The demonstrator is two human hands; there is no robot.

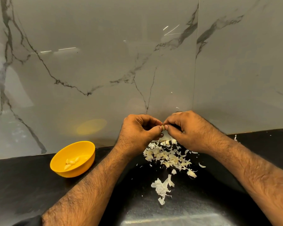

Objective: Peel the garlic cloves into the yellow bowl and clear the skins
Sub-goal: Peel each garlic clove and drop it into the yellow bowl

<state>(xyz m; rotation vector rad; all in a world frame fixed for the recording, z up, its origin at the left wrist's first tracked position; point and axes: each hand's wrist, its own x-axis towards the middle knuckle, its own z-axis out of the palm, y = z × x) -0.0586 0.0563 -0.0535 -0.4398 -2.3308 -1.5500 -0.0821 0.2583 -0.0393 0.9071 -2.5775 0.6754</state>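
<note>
While both hands are raised above the black stone tabletop [39,185] near the grey marble wall [104,62], I see the left hand [137,131] and right hand [185,128] each with its grip pinching the same small pale garlic clove [162,127] between fingertips. Directly below lies the scattered pile of papery white garlic skins [168,156]. Well to the left stands the round yellow plastic bowl [88,147], holding several peeled garlic cloves [71,161].

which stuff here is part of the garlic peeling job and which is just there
Job: clove pinched by left hand and right hand; yellow bowl holding peeled cloves; skins heaped on the counter.

Just there: marble wall.
</note>
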